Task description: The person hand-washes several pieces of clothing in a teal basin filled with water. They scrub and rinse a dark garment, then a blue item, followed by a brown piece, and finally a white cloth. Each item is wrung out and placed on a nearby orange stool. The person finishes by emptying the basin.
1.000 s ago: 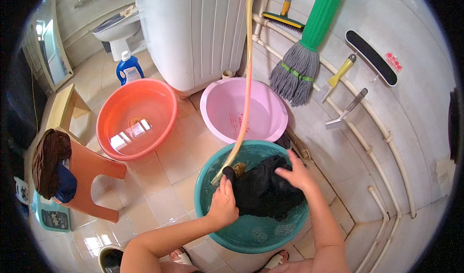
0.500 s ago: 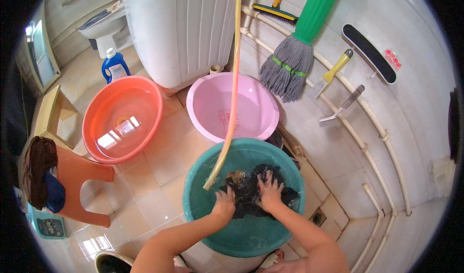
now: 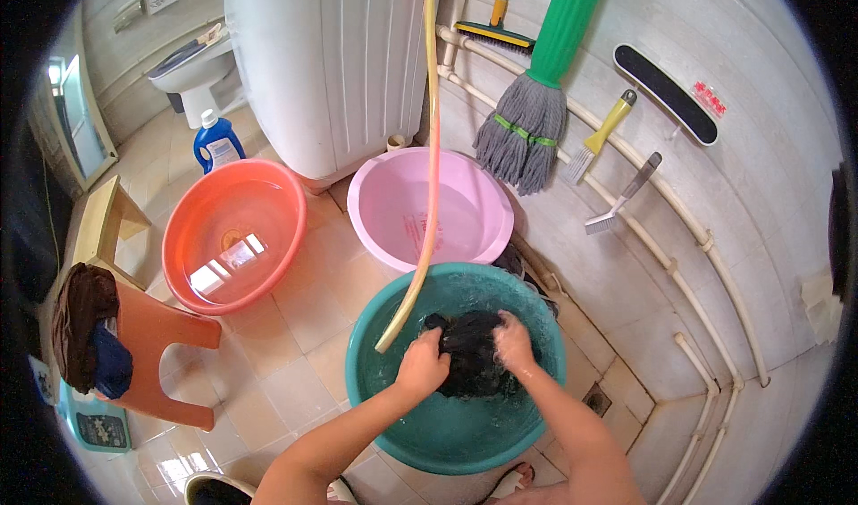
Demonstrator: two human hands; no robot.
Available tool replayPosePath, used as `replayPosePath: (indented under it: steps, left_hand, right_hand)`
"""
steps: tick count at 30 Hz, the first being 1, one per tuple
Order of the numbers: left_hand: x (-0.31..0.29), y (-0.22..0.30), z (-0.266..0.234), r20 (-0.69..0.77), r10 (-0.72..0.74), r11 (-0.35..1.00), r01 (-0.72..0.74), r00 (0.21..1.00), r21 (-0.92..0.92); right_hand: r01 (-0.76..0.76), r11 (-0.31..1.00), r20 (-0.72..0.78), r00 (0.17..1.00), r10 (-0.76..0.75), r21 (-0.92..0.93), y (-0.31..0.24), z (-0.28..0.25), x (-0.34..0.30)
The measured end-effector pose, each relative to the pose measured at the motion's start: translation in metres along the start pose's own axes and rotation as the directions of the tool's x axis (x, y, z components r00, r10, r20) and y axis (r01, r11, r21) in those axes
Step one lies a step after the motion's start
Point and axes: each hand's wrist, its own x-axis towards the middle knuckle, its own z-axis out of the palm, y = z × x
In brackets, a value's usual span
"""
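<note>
Dark wet cloth (image 3: 476, 353) lies bunched between my hands in a green basin (image 3: 429, 447) of water. My left hand (image 3: 424, 362) is closed on the cloth's left edge, thumb toward the middle. Over at its right edge, my right hand (image 3: 514, 342) grips the cloth with curled fingers, slightly blurred. Part of the cloth is under the water, and what kind of garment it is cannot be made out. A yellowish hose (image 3: 420, 281) hangs down from above, its end over the basin's left side.
Beyond the green basin stands a pink basin (image 3: 375, 219). An orange basin (image 3: 295, 264) with water is at the left, near a blue bottle (image 3: 217, 142) and an orange stool (image 3: 165, 349) with clothes on it. A mop (image 3: 523, 130) and brushes hang on the right wall.
My hands have gone from spread fingers on the cloth to gripping it at both sides. The cloth is drawn together into a tighter bunch. The view has shifted slightly.
</note>
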Motion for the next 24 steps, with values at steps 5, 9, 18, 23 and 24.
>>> replayPosePath:
  steps: [5,9,18,23,24]
  left_hand:
    - [0.015,0.002,-0.018,0.001,-0.045,0.935,0.043,0.999,-0.352]
    - [0.011,0.006,-0.055,-0.023,-0.257,0.846,0.213,0.966,-0.489]
    - [0.008,0.040,-0.101,-0.132,-0.167,0.788,0.052,0.977,-0.614]
    - [-0.002,0.042,-0.089,-0.193,0.124,0.991,-0.109,0.973,0.083]
    - [-0.005,0.040,-0.079,-0.148,0.233,0.957,-0.200,0.961,0.209]
  right_hand:
    - [0.394,0.743,-0.455,0.880,-0.135,0.542,-0.031,-0.041,0.008]
    - [0.323,0.315,-0.378,0.916,0.134,0.892,-0.096,-0.101,-0.015]
    - [0.070,0.985,-0.257,0.960,-0.110,-0.160,-0.063,-0.160,-0.030]
    - [0.345,0.704,0.198,0.938,-0.286,-0.621,-0.047,-0.089,-0.030]
    - [0.557,0.600,0.390,0.830,-0.398,-0.574,-0.019,-0.078,-0.019]
